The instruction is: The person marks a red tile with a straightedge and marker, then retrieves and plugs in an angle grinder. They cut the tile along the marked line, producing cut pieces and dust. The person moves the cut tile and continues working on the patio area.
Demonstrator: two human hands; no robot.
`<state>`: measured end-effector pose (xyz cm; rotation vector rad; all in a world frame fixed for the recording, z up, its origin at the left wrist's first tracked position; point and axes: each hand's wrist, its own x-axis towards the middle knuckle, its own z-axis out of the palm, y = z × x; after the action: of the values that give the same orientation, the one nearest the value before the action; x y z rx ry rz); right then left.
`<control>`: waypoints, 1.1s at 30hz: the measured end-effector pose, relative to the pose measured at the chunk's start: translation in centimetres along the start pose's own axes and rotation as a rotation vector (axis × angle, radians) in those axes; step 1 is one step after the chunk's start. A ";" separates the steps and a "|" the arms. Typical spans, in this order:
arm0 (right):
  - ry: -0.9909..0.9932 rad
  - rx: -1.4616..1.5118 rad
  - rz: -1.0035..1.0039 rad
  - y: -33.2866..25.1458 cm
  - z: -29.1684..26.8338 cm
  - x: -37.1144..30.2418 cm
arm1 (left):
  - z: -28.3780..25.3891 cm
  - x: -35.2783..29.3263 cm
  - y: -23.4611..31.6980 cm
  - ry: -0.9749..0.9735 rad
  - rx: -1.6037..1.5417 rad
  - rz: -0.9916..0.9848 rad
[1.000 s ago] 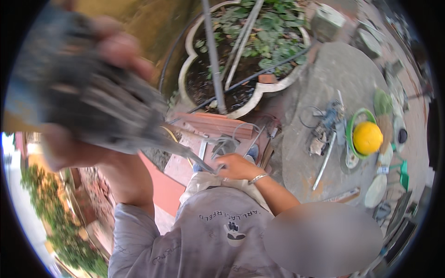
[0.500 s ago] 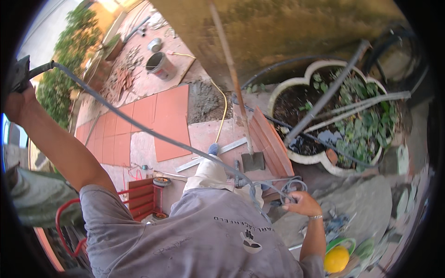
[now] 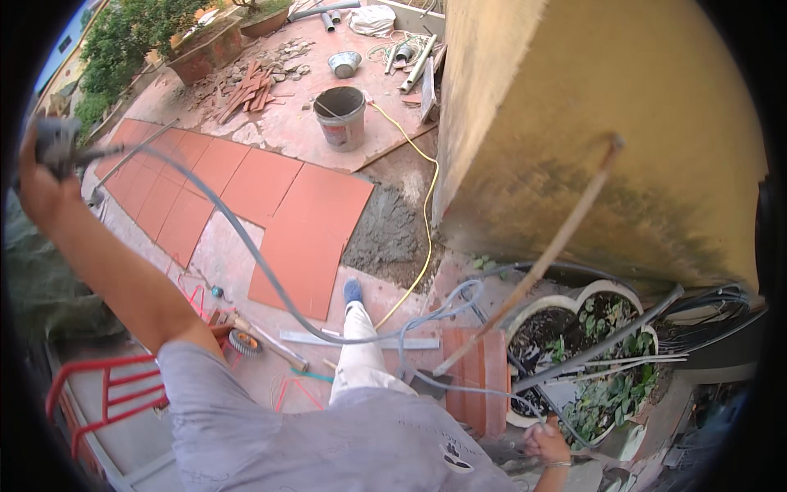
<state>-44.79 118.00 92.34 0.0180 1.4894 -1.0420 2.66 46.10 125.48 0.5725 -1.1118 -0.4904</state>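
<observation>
At the far left, my left hand is raised with the arm stretched out, closed around a dark corded power tool. Blur hides what kind of tool it is. Its grey cord sags across in front of me and bunches into loose loops beside the shovel handle. At the lower right, my right hand has its fingers curled on the cord's other stretch, just short of the planter. Below the cord lie square red floor tiles, with a patch of wet grey mortar at their right end.
A long-handled shovel leans over stacked red tiles. To the right are a plant bed with a pale scalloped rim and a yellow wall. A bucket, yellow hose, metal straightedge and red hand truck stand or lie around.
My view has swung, bringing more tiles and wall into sight. The cord loops that hung at my right hand now spread out ahead of it. My left hand still holds the tool up.
</observation>
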 end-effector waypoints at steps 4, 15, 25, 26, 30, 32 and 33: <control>-0.017 -0.095 -0.399 -21.0 17.3 4.8 | -3.2 -3.3 -13.2 -0.366 -0.578 -0.291; -0.778 -0.799 -0.862 -54.9 56.9 16.3 | 4.3 -9.0 -24.2 -0.552 -1.683 -0.879; -0.491 -1.174 -1.349 -67.5 61.2 32.7 | 14.7 1.3 -32.7 -0.675 -1.524 -0.602; -0.398 -1.117 -1.312 -70.2 59.5 36.0 | 15.2 2.7 -33.2 -0.632 -1.411 -0.563; -0.110 -1.036 -1.175 -80.6 54.1 52.1 | 19.4 8.4 -37.2 -0.507 -1.102 -0.346; -0.023 -1.013 -1.117 -86.0 52.7 61.3 | 22.7 11.4 -40.0 -0.455 -0.947 -0.235; -0.007 -0.981 -1.117 -88.9 52.2 65.8 | 24.7 13.1 -41.3 -0.384 -0.867 -0.173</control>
<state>-70.10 -1.47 99.25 -1.6487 1.8726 -0.9827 -18.82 2.13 115.76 -0.2026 -1.0826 -1.1856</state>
